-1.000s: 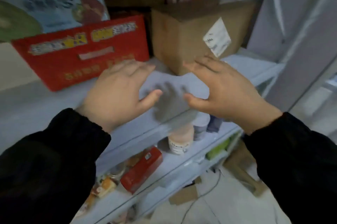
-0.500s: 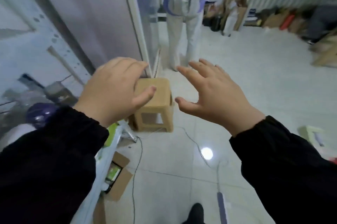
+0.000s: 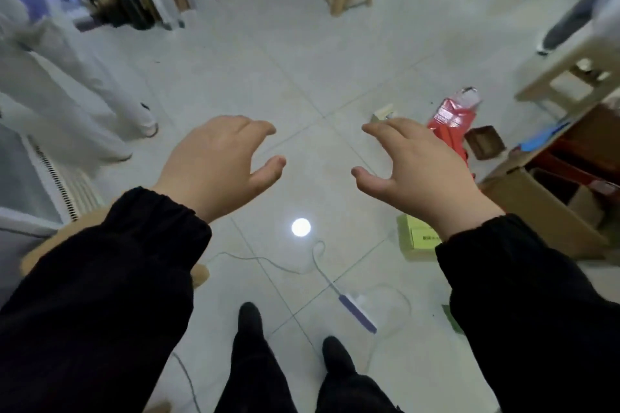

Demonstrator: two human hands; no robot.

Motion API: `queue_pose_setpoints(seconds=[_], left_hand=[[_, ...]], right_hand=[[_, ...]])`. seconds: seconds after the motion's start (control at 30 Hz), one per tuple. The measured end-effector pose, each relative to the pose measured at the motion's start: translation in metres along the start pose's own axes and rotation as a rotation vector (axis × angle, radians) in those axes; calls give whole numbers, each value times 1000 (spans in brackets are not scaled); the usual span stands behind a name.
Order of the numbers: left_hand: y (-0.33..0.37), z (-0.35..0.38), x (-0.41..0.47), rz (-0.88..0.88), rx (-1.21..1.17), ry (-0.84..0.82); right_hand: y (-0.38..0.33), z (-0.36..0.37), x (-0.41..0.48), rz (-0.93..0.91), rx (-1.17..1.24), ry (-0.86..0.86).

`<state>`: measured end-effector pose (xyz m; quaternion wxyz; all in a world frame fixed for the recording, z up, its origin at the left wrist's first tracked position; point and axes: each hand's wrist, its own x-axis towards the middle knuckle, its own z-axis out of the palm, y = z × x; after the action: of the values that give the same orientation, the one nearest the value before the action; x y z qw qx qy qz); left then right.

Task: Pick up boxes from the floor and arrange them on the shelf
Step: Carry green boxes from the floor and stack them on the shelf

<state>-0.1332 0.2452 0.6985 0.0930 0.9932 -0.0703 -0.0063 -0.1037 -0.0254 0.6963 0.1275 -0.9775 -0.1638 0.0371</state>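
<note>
The left hand [image 3: 218, 164] and right hand [image 3: 419, 171] hover apart over the tiled floor [image 3: 302, 76], fingers [image 3: 258, 127] loosely bent, holding nothing. A yellow-green box [image 3: 416, 238] lies on the floor, partly hidden by the right sleeve. Near it are a red package [image 3: 451, 117] and an open cardboard carton [image 3: 543, 211].

Both arms are extended forward, palms down. Left sleeve [image 3: 100, 278] and right sleeve [image 3: 536, 295] are black, ending at the wrists. Left grip [image 3: 214, 160] and right grip [image 3: 419, 167] are held level, set apart, fingers loosely curled, thumbs pointed toward each other. Nothing is gripped by either.
</note>
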Motion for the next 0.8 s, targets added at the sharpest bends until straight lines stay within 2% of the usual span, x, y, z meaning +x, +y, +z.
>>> queue_pose_setpoints(seconds=[0.23,0.43,0.67,0.8], left_hand=[[12,8,82,226,-149,-14],[59,24,118,480,-143,-142],[121,54,170,658,-82,-235],[172,82,213,722,-34,-276]], right_hand=[[15,10,-10,341,0,90],[27,13,-39,565,32,123],[88,17,-68,816,76,163],[151,23,-71,920,109,186]])
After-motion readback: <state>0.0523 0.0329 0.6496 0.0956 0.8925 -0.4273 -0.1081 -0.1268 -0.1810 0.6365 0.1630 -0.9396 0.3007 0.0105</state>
